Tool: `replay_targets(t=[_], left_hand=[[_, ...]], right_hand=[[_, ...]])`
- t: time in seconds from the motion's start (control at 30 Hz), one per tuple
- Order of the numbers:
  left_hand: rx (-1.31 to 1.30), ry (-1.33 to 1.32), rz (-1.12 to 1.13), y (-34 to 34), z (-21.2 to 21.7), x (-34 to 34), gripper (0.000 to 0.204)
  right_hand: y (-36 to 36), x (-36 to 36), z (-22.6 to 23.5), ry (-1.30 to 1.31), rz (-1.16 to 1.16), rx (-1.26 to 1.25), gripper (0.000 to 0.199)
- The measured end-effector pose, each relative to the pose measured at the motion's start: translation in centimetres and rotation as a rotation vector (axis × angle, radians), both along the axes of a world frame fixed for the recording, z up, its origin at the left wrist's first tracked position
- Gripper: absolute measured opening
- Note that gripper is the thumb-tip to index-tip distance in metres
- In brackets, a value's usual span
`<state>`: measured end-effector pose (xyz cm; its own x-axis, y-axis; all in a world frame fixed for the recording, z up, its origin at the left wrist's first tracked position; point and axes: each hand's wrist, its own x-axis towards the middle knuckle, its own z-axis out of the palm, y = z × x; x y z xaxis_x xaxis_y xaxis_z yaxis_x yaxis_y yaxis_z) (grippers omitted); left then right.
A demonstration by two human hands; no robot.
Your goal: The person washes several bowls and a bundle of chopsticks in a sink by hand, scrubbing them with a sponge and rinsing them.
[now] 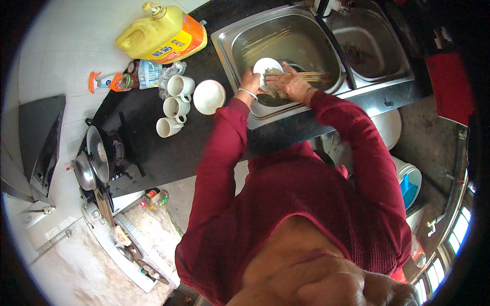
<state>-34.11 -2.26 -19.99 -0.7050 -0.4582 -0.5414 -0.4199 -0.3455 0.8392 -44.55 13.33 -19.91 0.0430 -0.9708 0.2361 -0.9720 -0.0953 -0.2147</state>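
Over the near left part of the large sink basin, my left hand grips a small white bowl by its left side. My right hand presses a greyish cloth against the bowl, fingers stretched over it. Part of the bowl is hidden behind the cloth and fingers. Cloudy water stands in the basin. Loose chopsticks lie in its far left part, and a bundle of chopsticks is just right of my right hand. Behind that hand, a dark round rim shows partly.
Left of the sink, a white bowl and three white mugs stand on the black counter. Behind them are a yellow oil jug and an orange-topped spray bottle. A smaller basin adjoins on the right; pans stand far left.
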Motion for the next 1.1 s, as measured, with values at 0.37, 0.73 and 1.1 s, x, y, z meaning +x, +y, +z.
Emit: replay_targets(t=[0.37,0.73,1.1], left_hand=[[-0.4,0.044,0.26,-0.4,-6.5,0.1,0.037],[-1.062,0.087,-0.073,1.5,3.1,1.2,0.072],[-1.345,0.045,-0.305,1.8,3.6,0.1,0.079]], right_hand=[[-0.4,1.4,0.5,-0.097,-0.041,0.006,0.049],[0.1,-12.9,-10.4,-0.375,-0.952,0.199,0.04],[-0.7,-9.3,-3.1,-1.627,-0.519,-0.276,0.036]])
